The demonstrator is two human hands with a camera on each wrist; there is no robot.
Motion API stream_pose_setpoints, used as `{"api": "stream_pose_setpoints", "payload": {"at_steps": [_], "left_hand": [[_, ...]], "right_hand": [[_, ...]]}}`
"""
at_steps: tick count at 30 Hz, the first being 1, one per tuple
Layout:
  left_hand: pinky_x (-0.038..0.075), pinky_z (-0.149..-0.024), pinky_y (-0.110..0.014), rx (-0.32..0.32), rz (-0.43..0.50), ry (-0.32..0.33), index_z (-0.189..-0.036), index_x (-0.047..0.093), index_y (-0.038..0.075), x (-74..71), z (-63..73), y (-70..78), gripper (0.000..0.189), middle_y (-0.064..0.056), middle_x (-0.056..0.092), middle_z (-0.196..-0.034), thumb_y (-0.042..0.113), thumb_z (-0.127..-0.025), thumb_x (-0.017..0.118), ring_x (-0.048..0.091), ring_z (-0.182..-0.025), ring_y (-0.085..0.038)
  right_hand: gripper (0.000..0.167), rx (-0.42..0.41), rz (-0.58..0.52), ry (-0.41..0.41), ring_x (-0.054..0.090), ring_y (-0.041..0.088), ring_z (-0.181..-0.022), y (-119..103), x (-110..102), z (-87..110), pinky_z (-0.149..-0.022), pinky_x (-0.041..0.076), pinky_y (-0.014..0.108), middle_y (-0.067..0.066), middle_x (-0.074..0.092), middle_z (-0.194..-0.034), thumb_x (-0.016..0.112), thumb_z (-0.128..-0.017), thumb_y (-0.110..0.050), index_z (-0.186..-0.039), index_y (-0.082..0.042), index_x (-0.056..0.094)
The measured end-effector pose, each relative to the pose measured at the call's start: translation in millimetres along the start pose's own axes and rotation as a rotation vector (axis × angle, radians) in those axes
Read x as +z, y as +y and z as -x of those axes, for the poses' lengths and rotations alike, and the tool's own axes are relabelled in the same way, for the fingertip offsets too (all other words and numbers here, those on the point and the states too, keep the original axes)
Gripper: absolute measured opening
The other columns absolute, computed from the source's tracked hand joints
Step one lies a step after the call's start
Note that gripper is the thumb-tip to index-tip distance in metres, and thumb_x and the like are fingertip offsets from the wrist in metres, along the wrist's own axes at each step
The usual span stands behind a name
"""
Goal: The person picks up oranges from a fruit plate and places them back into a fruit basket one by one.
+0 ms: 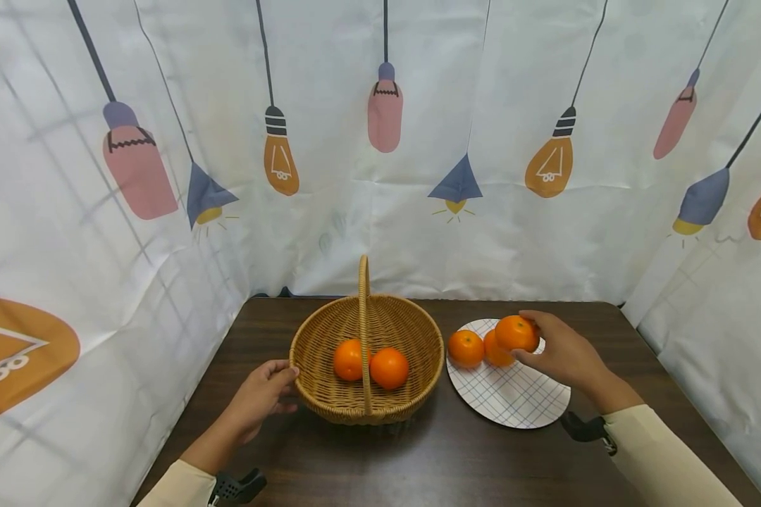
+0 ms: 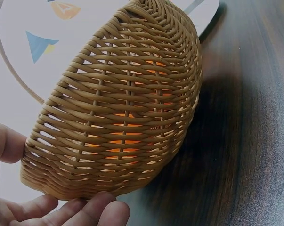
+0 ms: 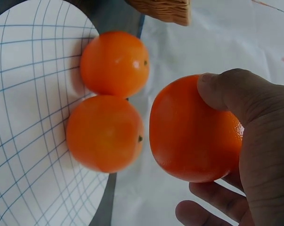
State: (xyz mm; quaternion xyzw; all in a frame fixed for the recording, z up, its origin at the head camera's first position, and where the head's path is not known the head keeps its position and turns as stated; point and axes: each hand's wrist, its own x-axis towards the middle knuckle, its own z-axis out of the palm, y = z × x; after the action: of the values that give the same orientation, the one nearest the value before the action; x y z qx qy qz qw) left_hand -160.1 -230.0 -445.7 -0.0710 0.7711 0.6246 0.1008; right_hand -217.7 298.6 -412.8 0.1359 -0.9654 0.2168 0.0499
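Observation:
My right hand (image 1: 564, 351) grips an orange (image 1: 516, 333) between thumb and fingers, above a white plate (image 1: 526, 405) with a blue grid pattern. In the right wrist view, that orange (image 3: 193, 132) is apart from two others, an orange (image 3: 114, 63) and another orange (image 3: 105, 134), which touch each other on the plate. My left hand (image 1: 260, 398) pinches the left rim of a wicker basket (image 1: 418, 331), thumb at the rim and fingers against the outer wall. Inside the basket lie two oranges, one orange (image 1: 349, 360) partly behind the handle (image 1: 363, 317) and one orange (image 1: 390, 368) beside it.
The dark wooden table (image 1: 456, 465) carries the basket at left of centre and the plate to its right. A white curtain (image 1: 330, 239) printed with lamps hangs behind the table and along both sides. The basket's tall handle arches over its opening.

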Motion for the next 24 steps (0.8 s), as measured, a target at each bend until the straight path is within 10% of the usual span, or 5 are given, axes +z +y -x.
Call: {"api": "stream_pose_setpoints", "payload": {"at_steps": [24], "left_hand": [[0.061,-0.08,-0.047,0.003,0.003,0.003,-0.146,0.036,-0.013,0.6,0.7,1.4,0.058,-0.03,0.051,-0.134,0.025,-0.106,0.056,0.062,-0.111,-0.034]], "right_hand": [[0.081,-0.062,-0.008,-0.002,0.061,0.04,-0.115,-28.4,5.3,-13.2,-0.086,0.055,0.061,0.021,0.052,-0.146,0.081,-0.087,-0.046,-0.15,-0.008,0.046]]}}
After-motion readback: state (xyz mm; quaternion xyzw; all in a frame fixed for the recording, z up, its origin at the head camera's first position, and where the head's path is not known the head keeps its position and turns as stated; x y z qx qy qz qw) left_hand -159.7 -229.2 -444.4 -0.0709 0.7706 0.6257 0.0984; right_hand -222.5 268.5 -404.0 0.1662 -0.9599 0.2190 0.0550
